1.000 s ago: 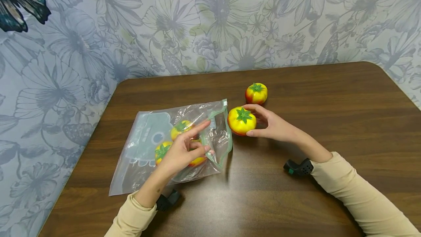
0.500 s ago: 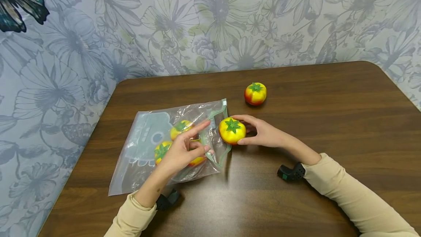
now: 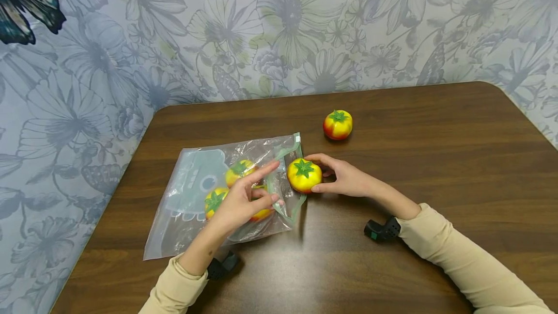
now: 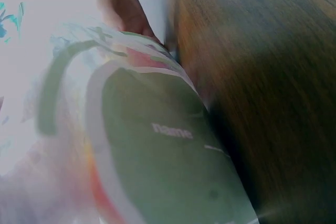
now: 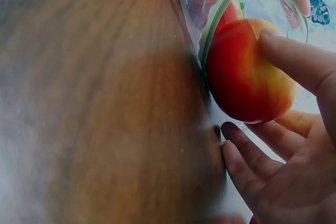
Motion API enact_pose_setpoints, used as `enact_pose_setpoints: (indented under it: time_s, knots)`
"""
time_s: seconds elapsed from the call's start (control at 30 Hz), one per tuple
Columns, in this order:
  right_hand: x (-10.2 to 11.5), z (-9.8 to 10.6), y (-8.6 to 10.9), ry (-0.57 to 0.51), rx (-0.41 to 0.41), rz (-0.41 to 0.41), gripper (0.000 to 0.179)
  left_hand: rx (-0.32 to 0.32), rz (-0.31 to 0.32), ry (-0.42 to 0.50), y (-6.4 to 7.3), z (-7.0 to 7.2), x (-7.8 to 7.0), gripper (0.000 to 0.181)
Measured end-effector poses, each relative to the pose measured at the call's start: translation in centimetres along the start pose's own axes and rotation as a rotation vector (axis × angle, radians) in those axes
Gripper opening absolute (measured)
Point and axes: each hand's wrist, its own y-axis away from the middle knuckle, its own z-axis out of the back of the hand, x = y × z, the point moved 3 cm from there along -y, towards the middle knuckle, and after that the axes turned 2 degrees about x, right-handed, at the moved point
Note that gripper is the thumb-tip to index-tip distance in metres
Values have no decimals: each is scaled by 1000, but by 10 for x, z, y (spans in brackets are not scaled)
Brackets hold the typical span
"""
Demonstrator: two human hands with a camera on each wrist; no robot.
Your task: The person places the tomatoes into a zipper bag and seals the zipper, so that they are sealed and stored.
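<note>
yellow fruit (image 3: 304,175) in right grip (image 3: 343,177) moved left to clear bag (image 3: 193,178)

Cream sleeves (image 3: 463,251), black wrist cameras (image 3: 382,229)

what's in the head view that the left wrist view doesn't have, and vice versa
Only the head view shows the lone fruit and the black device by the right wrist.

Only the left wrist view makes the word "name" readable, on a green panel.

Both show the clear bag, wooden table and a hand, blurred in the wrist view.
</note>
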Motion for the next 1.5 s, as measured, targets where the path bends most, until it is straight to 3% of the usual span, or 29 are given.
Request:
enact_pose_setpoints:
  time_s: [0.57, 0.97, 1.5]
  knots:
    - [2, 5, 1, -59, -34, 2, 64, -6, 6, 2, 0, 0, -1, 64]
    - [4, 9, 2, -42, -73, -45, 44, -6, 0, 13, -1, 0, 0, 64]
    - [7, 0, -2, -72, -60, -39, 45, 4, 1, -15, -1, 0, 0, 64]
